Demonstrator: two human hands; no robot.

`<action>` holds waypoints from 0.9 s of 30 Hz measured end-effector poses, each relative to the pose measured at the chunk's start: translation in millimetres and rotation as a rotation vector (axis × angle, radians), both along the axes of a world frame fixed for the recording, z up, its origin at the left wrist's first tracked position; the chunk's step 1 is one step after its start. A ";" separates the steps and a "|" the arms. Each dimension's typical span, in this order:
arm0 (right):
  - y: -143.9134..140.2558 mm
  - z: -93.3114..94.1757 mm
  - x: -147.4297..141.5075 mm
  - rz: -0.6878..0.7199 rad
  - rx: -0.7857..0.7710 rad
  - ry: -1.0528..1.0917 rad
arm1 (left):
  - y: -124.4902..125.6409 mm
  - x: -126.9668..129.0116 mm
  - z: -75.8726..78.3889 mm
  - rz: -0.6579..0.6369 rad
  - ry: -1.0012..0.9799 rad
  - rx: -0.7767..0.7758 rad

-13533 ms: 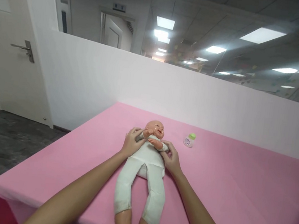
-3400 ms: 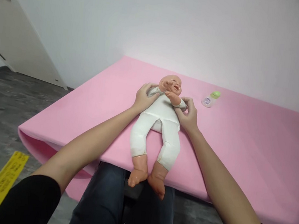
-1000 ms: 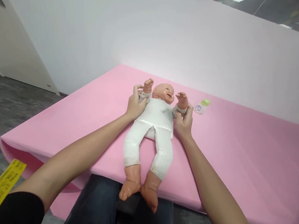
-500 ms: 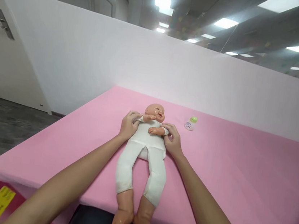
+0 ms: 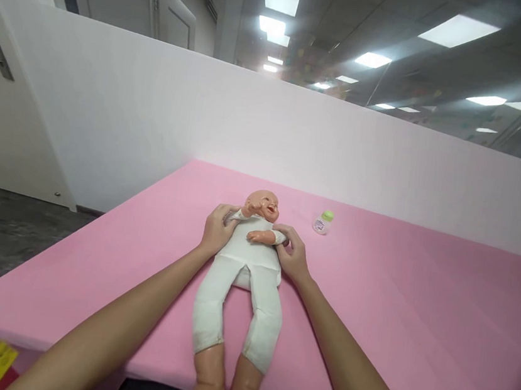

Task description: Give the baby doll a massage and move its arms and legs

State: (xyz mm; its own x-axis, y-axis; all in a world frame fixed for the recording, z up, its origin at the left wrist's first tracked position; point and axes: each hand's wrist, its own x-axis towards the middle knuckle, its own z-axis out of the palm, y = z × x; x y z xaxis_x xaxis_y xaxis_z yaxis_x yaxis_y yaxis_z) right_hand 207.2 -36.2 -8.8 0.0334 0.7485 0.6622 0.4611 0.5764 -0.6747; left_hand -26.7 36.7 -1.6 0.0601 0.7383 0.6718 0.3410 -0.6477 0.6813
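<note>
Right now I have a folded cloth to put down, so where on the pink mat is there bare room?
Bare pink mat spreads right of the doll, nearer than the small bottle. Another bare patch lies left of the doll toward the mat's left edge. It is crowded around the doll's shoulders, where the left hand and right hand grip its arms.

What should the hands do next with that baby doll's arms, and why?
Probably spread the doll's arms back out to its sides. The left hand and right hand each grip an arm of the baby doll, and both arms are folded across its chest, so opening looks like the natural next move.
</note>
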 end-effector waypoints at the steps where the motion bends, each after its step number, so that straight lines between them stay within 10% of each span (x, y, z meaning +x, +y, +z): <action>1: -0.5 0.3 -1.0 0.006 -0.010 -0.003 | -0.2 0.0 0.2 0.004 0.000 -0.005; 27: -3.5 5.5 -4.3 -0.011 0.046 -0.050 | -5.5 3.0 3.4 0.000 0.040 0.039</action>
